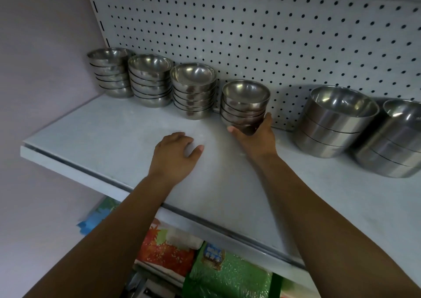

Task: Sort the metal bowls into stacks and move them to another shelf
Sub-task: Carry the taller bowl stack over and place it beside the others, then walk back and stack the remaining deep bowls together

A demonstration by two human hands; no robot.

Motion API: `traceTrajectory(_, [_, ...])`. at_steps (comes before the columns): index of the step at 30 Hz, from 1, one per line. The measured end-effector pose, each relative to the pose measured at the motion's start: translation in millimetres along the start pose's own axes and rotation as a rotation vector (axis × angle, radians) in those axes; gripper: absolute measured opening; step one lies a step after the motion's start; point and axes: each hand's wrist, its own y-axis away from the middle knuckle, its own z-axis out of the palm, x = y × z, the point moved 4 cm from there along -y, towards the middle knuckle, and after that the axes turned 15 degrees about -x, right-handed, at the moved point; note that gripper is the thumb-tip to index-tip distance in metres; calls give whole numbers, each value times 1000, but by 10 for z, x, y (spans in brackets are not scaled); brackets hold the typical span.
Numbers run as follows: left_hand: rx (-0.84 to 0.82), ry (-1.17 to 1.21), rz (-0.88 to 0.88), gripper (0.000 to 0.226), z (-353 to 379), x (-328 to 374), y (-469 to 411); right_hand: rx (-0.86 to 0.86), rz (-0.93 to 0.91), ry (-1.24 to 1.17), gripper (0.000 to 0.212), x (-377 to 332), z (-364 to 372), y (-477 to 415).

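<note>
Against pegboard [273,35], right hand [255,139] fingers [267,118] clamped on bowl stack [245,101], other stacks [193,92] flanking, left hand [173,154] fingers [180,135] loose on shelf [102,133].

Silver bowls [245,101], pale grey shelf [114,135], white pegboard [250,35] dotted with black holes.

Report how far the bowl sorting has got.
Done: three stacks of small bowls stand in a row against the pegboard. In hand: the right hand grips the base of a fourth stack at the row's end; the left hand rests on the shelf. Left: two stacks of bigger bowls on the right stand untouched; whether they move too is unclear.
</note>
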Motion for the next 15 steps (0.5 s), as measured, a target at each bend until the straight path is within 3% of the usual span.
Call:
traceTrajectory(4, [-47,195,26,58,-41,-78,99,-103,-6,44,89,-116,-53,323])
traceTrajectory(8, [60,226,66,56,-115,-150,502,-189,-61,189,59,-212,-8,864])
traceTrajectory(12, [104,188,99,60,-148,-255,1053,-311,-213,188,51,-353,293,1269])
traceTrajectory(15, [168,229,-12,59,-257,-532,1540,-481,-271,73,45,-467,689,1475])
